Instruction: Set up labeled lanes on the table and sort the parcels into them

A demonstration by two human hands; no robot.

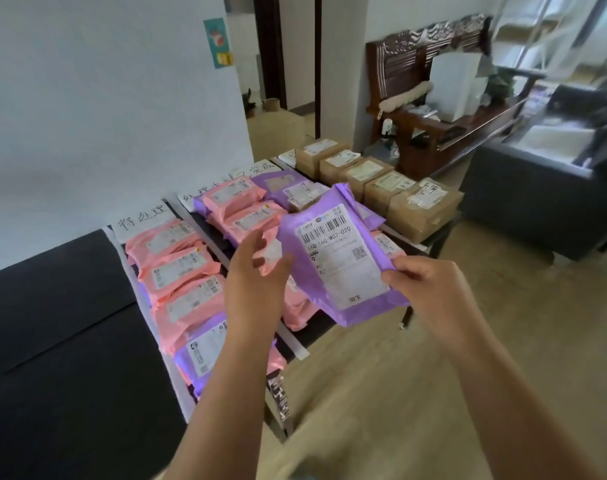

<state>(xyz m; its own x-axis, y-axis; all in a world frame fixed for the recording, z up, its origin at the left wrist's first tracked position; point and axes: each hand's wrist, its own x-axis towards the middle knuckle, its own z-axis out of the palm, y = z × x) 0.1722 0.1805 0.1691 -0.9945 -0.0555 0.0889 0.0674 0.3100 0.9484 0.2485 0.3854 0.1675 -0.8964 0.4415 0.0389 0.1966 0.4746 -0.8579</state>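
My right hand (423,289) pinches the lower right edge of a purple parcel (315,282) with a white barcode label, held up above the table. My left hand (257,271) is beside the parcel's left edge with relaxed fingers, holding nothing. On the table (305,336) white strips mark lanes headed by handwritten paper labels (141,220). The left lane holds pink parcels (180,268) and a purple one (199,351). The middle lanes hold more pink (232,199) and purple parcels (281,185). Brown cardboard boxes (423,206) fill the right lane.
A black surface (70,341) lies to the left of the lanes. A white wall stands behind the table. A carved dark wooden bench (444,95) with clutter and a dark sofa (537,181) stand at the right. Tan floor runs along the table's near side.
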